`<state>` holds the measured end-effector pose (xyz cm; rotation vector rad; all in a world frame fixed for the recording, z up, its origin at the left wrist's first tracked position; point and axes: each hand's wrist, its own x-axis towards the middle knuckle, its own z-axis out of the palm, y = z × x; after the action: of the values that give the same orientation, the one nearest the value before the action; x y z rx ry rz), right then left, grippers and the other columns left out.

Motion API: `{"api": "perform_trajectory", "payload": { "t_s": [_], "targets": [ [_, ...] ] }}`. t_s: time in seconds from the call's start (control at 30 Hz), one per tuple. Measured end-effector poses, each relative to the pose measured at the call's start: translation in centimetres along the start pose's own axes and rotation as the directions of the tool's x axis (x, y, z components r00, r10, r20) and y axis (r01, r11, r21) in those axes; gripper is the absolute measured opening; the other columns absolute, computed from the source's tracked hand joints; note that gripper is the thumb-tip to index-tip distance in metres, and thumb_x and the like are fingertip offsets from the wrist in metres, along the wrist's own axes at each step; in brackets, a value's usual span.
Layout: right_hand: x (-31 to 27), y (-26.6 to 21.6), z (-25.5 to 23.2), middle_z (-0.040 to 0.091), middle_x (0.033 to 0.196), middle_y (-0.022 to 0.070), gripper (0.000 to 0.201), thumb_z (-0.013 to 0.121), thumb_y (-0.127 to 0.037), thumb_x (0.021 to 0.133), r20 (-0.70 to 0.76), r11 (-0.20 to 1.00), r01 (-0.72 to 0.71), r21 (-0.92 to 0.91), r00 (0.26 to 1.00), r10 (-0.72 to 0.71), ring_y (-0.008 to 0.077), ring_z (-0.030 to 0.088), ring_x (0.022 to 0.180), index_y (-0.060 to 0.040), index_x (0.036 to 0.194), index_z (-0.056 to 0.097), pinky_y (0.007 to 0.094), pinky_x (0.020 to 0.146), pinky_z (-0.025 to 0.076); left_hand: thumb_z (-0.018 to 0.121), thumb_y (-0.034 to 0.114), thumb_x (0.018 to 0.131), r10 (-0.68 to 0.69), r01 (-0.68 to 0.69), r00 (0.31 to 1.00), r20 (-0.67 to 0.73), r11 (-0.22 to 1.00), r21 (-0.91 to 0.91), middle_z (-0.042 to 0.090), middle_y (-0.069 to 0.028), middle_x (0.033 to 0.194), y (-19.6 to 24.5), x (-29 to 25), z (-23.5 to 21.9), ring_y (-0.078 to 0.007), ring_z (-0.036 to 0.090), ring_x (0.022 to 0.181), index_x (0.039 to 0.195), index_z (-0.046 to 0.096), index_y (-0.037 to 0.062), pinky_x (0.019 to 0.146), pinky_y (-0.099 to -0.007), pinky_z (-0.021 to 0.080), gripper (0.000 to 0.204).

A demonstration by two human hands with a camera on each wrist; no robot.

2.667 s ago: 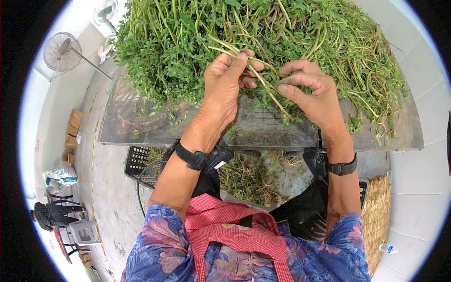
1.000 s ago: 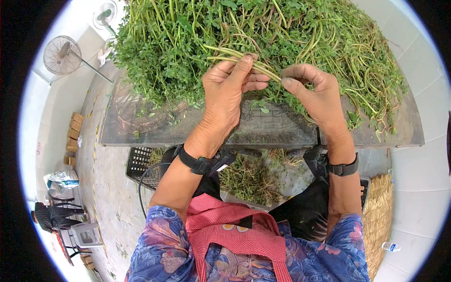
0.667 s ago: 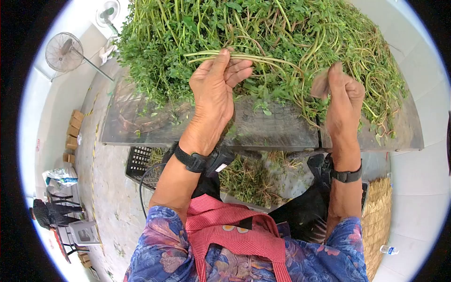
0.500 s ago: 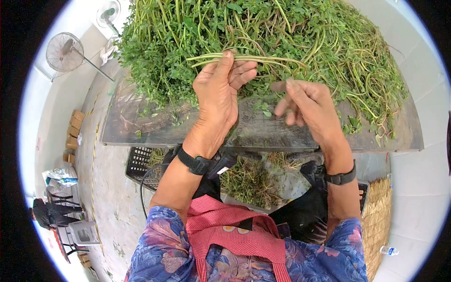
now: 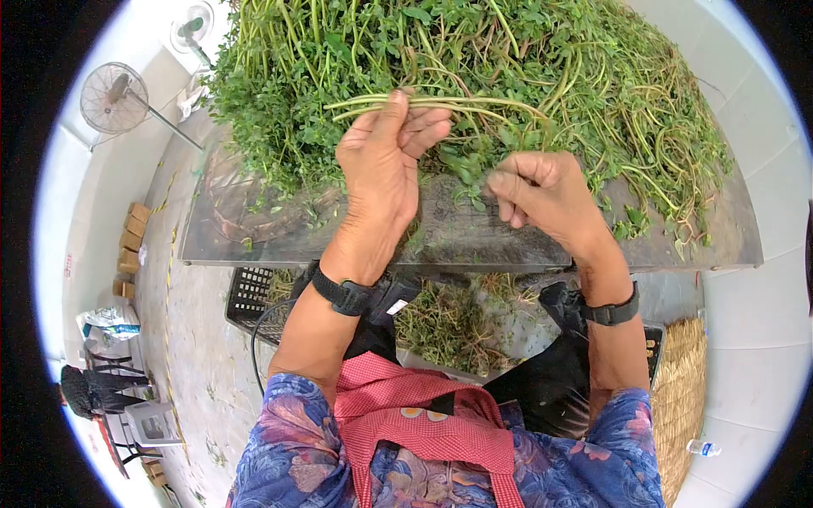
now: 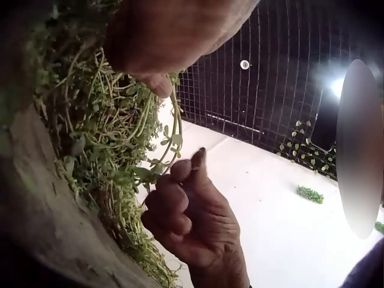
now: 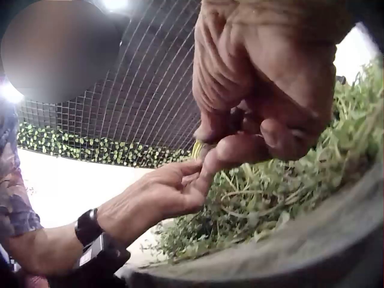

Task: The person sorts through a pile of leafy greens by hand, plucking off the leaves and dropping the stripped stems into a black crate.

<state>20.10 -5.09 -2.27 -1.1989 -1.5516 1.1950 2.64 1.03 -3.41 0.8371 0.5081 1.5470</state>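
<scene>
My left hand (image 5: pixel 381 161) pinches a few long green stems (image 5: pixel 500 102) between thumb and fingers, in front of the big heap of leafy greens (image 5: pixel 322 76). The stems lie crosswise, cut ends to the left, thin bent ends to the right. Below those ends is my right hand (image 5: pixel 546 199), its fingers curled and thumb against the index finger, with no stem showing in it. A blurred leafy sprig (image 5: pixel 464 169) is just left of its fingertips. In the left wrist view a stem with small leaves (image 6: pixel 175 129) curves down close to the right hand (image 6: pixel 201 222).
The heap covers most of the metal table (image 5: pixel 500 241). Below the table are a black crate (image 5: pixel 250 292) and loose greens (image 5: pixel 449 330). A woven straw bale (image 5: pixel 682 381) is at the right, a standing fan (image 5: pixel 114 97) at the left. Another person (image 5: pixel 97 389) is farther back.
Both hands held the stems earlier. My right hand swung away to the right, came back with fingers spread, and now has them curled lower down. My left hand has shifted slightly left with the stems.
</scene>
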Motion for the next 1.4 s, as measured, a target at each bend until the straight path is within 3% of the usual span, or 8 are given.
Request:
{"api": "perform_trajectory", "payload": {
  "t_s": [0.23,0.37,0.53,0.77,0.93,1.1,1.2,1.4],
  "targets": [
    [-0.8,-0.9,-3.7,0.064,0.079,0.0018,0.017,0.062,-0.014,0.084,-0.409,0.925,0.364,-0.111,0.831,-0.376,0.0056,0.055,0.071,0.0001,0.092,0.066,0.0201,0.063,0.044,0.053,0.014,0.090,-0.019,0.019,1.000,0.023,1.000,-0.001,0.063,-0.0181,0.088,0.4,0.2,-0.5,-0.0240,0.065,0.079,0.101,0.054,-0.0072,0.068,-0.0305,0.057,0.024],
    [0.2,0.3,-4.6,0.064,0.091,0.0033,0.019,0.060,-0.014,0.086,-0.409,0.910,0.381,-0.162,0.814,-0.413,0.0093,0.056,0.083,-0.0006,0.098,0.066,0.0234,0.076,0.043,0.052,0.016,0.090,-0.047,0.043,0.994,0.097,0.998,0.040,0.063,-0.0166,0.088,0.1,-0.3,0.0,-0.0227,0.065,0.078,0.103,0.054,-0.0062,0.068,-0.0313,0.057,0.025],
    [0.2,1.0,-4.5,0.065,0.086,0.0030,0.033,0.057,-0.031,0.088,-0.252,0.985,0.167,0.047,0.956,-0.150,0.0079,0.056,0.079,0.0001,0.096,0.066,0.0237,0.069,0.042,0.051,0.017,0.091,-0.041,0.032,0.984,0.174,0.998,0.055,0.064,-0.0155,0.088,-0.1,-0.3,0.1,-0.0216,0.065,0.078,0.104,0.055,-0.0052,0.068,-0.0309,0.057,0.026],
    [0.5,1.0,-2.4,0.062,0.076,-0.0005,0.022,0.064,-0.022,0.084,-0.227,0.973,0.110,0.203,0.972,-0.063,0.0049,0.051,0.068,-0.0001,0.086,0.065,0.0200,0.061,0.039,0.050,0.016,0.091,-0.024,0.005,0.981,0.193,0.995,0.100,0.064,-0.0156,0.088,-0.3,-0.6,0.4,-0.0215,0.065,0.075,0.102,0.055,-0.0057,0.067,-0.0298,0.057,0.025],
    [1.7,2.4,-4.1,0.063,0.074,0.0039,0.021,0.063,-0.021,0.084,-0.685,0.887,0.379,0.263,0.721,-0.105,0.0066,0.055,0.063,-0.0003,0.084,0.062,0.0189,0.051,0.039,0.052,0.014,0.090,0.011,-0.010,0.996,0.092,1.000,-0.004,0.063,-0.0166,0.089,0.1,0.2,-0.6,-0.0230,0.065,0.079,0.101,0.054,-0.0065,0.070,-0.0301,0.057,0.023],
    [-0.2,0.2,-4.0,0.063,0.076,0.0097,0.018,0.057,-0.017,0.088,-0.394,0.713,0.356,0.604,0.911,-0.122,0.0087,0.056,0.051,0.0011,0.087,0.057,0.0154,0.033,0.034,0.054,0.013,0.089,-0.034,0.036,0.999,0.023,0.994,-0.101,0.062,-0.0189,0.094,0.5,0.6,-0.8,-0.0256,0.064,0.087,0.102,0.053,-0.0060,0.075,-0.0305,0.057,0.023],
    [-0.7,-0.6,-2.1,0.063,0.080,0.0098,0.021,0.056,-0.014,0.087,0.025,0.804,-0.066,0.591,0.998,0.063,0.0092,0.058,0.054,0.0029,0.099,0.057,0.0151,0.035,0.036,0.055,0.013,0.089,-0.040,0.041,0.999,0.011,0.989,-0.141,0.062,-0.0192,0.095,0.6,0.5,-0.9,-0.0259,0.063,0.089,0.101,0.054,-0.0054,0.076,-0.0303,0.057,0.022],
    [1.2,1.3,0.2,0.060,0.075,0.0037,0.035,0.061,-0.015,0.084,-0.146,0.942,-0.022,0.334,0.986,0.074,0.0057,0.052,0.051,0.0037,0.112,0.056,0.0160,0.039,0.035,0.053,0.015,0.090,-0.059,0.058,0.998,0.000,0.986,-0.155,0.062,-0.0199,0.091,0.9,-0.1,0.3,-0.0262,0.064,0.086,0.098,0.053,-0.0060,0.072,-0.0312,0.057,0.023]
  ]
}}
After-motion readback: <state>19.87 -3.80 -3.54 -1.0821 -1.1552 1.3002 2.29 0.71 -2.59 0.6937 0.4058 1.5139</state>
